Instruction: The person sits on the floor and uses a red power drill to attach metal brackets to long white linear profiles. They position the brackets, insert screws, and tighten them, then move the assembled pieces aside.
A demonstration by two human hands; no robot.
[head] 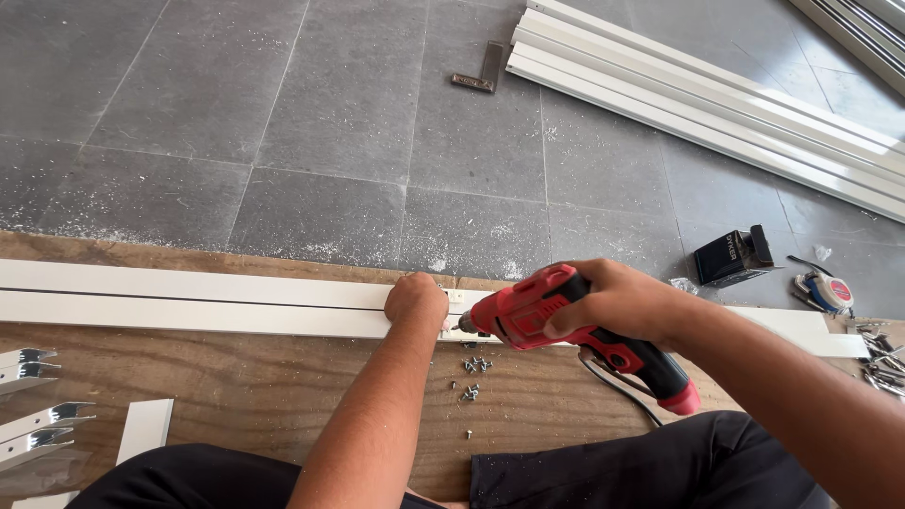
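A long white aluminium profile (189, 300) lies across a wooden board (255, 386). My left hand (416, 300) rests closed on top of the profile near its middle, pressing it down. My right hand (617, 300) grips a red and black electric drill (551, 316) held sideways, its tip pointing left at the profile right beside my left hand. Several small screws (474, 368) lie scattered on the board just below the drill tip. The drill's black cord (617, 385) trails toward my lap.
White profiles (716, 104) are stacked on the grey tiled floor at the back right. A metal square (481, 71) lies on the floor. A black box (733, 256) and a tape measure (828, 292) sit at right. Shiny metal brackets (38, 415) lie at left.
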